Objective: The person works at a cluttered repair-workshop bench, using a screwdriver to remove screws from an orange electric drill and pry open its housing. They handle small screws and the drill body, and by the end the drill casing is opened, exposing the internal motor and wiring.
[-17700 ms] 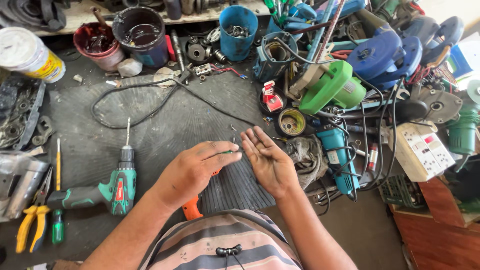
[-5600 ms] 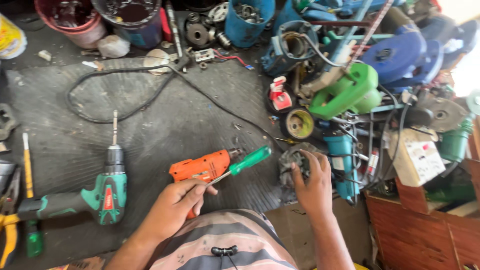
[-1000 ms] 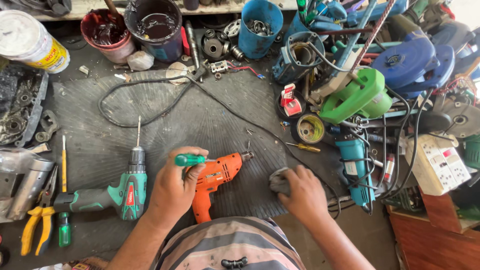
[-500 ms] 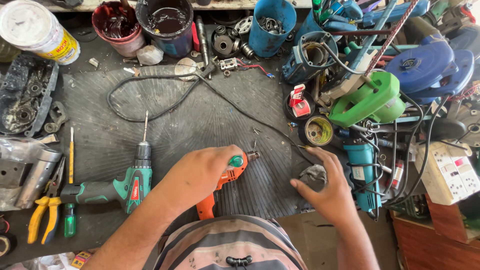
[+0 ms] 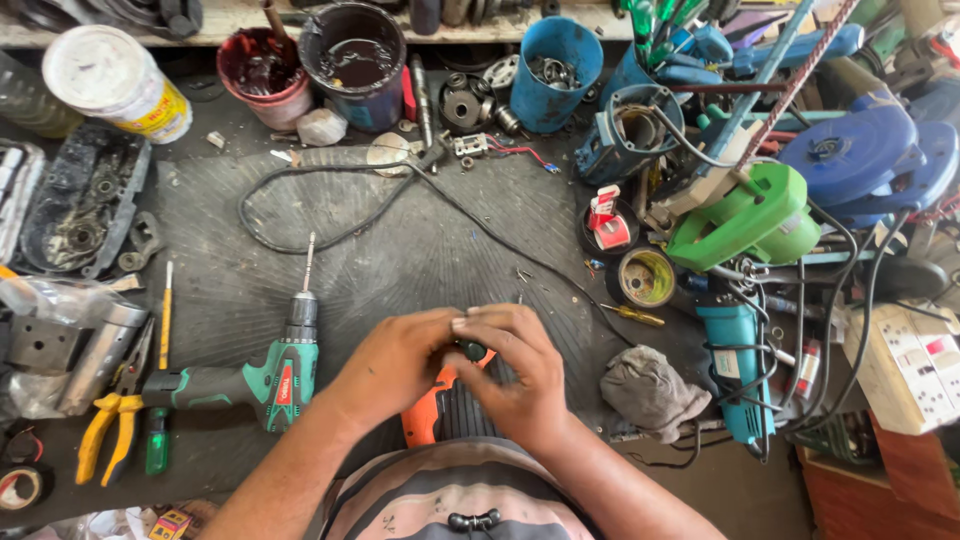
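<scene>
While both our hands meet over the orange drill (image 5: 432,412), which lies on the ribbed black mat (image 5: 400,250) near our chest, the work looks to be in mid-course: the drill's body is whole as far as we can see, and most of it is hidden under our fingers. Our left hand (image 5: 395,362) curls over the drill from the left, and our right hand (image 5: 520,372) closes in from the right, its fingers pinching the dark green end of a screwdriver handle (image 5: 472,350) between them. Whether its tip sits in a screw we cannot tell. We judge that fastening or loosening remains in hand, with nothing visibly taken off.

Room is tight to the right: a grey rag (image 5: 650,390) lies just beside our right wrist, with a teal grinder (image 5: 735,370) beyond it. To the left, the green cordless drill (image 5: 265,375) lies near our left forearm. Farther off, the mat is open up to the black cable (image 5: 330,205), so there is room on the far side.
</scene>
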